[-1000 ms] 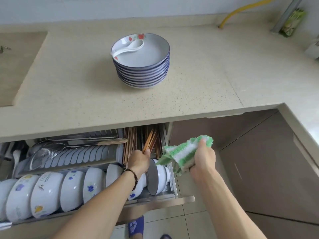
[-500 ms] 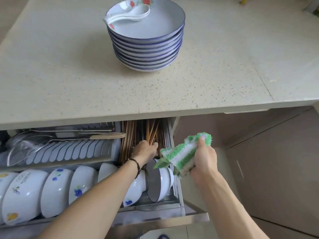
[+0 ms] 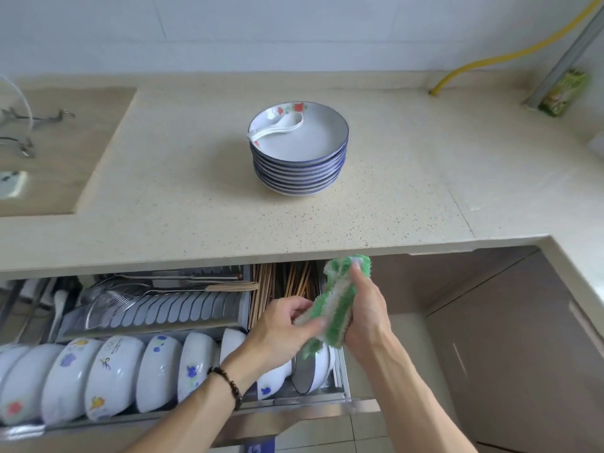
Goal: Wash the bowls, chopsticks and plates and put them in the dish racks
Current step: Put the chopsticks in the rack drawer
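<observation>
A stack of blue-rimmed plates stands on the counter with a white spoon lying on the top plate. Below, the pulled-out dish rack drawer holds a row of white flowered bowls on edge. Brown chopsticks lie in its back right compartment. My right hand grips a green and white cloth over the drawer's right end. My left hand pinches the cloth's lower left edge.
The sink lies at the far left with a metal rack in it. A strainer ladle and other utensils lie in the drawer's back part. A yellow hose runs along the back right wall. Cabinet doors close the right corner.
My left hand has come off the chopsticks and moved right onto the cloth. My right hand has turned the cloth upright. The view has tilted up.
</observation>
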`<state>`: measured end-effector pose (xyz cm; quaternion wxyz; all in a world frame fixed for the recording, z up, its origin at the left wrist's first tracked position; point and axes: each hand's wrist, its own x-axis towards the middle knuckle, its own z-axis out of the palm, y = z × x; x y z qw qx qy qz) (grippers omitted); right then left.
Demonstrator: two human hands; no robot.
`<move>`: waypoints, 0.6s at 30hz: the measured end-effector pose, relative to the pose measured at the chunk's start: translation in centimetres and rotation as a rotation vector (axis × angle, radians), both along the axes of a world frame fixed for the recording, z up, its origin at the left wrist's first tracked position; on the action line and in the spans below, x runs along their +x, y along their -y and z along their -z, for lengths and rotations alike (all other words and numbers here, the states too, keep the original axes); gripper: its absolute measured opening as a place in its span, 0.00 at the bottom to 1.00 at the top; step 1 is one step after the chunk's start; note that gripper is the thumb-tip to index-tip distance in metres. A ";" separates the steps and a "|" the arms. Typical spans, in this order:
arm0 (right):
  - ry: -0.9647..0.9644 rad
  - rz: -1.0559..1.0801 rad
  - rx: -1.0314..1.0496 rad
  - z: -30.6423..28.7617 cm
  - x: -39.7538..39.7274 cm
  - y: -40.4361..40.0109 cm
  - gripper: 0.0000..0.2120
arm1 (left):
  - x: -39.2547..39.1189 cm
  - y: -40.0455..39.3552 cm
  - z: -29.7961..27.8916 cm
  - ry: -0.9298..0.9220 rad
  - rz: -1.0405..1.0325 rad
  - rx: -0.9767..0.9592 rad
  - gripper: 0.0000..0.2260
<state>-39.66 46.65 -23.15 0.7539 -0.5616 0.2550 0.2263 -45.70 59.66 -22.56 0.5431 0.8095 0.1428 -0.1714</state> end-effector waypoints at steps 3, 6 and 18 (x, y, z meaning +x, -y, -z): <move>0.061 -0.074 0.051 -3.0 -0.2 -0.8 0.17 | -1.0 -1.1 -3.8 0.103 -0.041 0.096 0.03; 0.168 -0.185 -0.017 -5.0 -0.1 -0.4 0.14 | -1.0 -2.9 -6.7 0.173 -0.112 0.086 0.02; 0.858 -0.723 -0.653 -15.4 4.9 -4.2 0.28 | 7.7 -12.1 -15.7 0.345 0.067 -0.101 0.11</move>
